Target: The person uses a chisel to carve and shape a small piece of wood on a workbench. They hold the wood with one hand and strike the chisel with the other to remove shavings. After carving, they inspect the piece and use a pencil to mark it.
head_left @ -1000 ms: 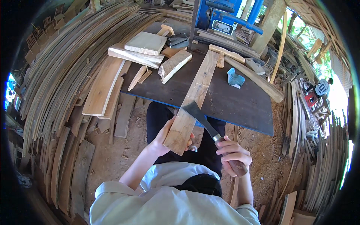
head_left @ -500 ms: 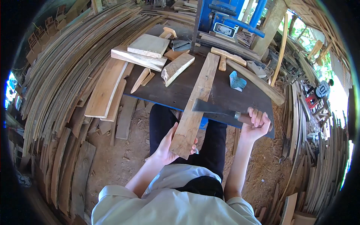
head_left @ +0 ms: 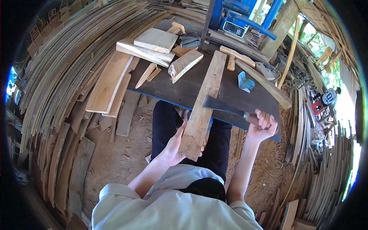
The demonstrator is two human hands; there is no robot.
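Now I see the right hand (head_left: 262, 124) out to the right, where a second ago it sat nearer the shirt (head_left: 168, 209); the chopping tool (head_left: 235, 111) has swung with it, from slanting nearward to lying almost level across the board (head_left: 199, 117). Those fingers are curled tightly round its wooden handle (head_left: 253, 119), while the left hand (head_left: 177, 147) has stayed clasped about the board's near end. That board slants over the dark surface (head_left: 230, 92), its near end jutting past the edge. From my distant feed, I judge the blade (head_left: 211, 102) better squared to the board's middle; whether it touches, I cannot tell.
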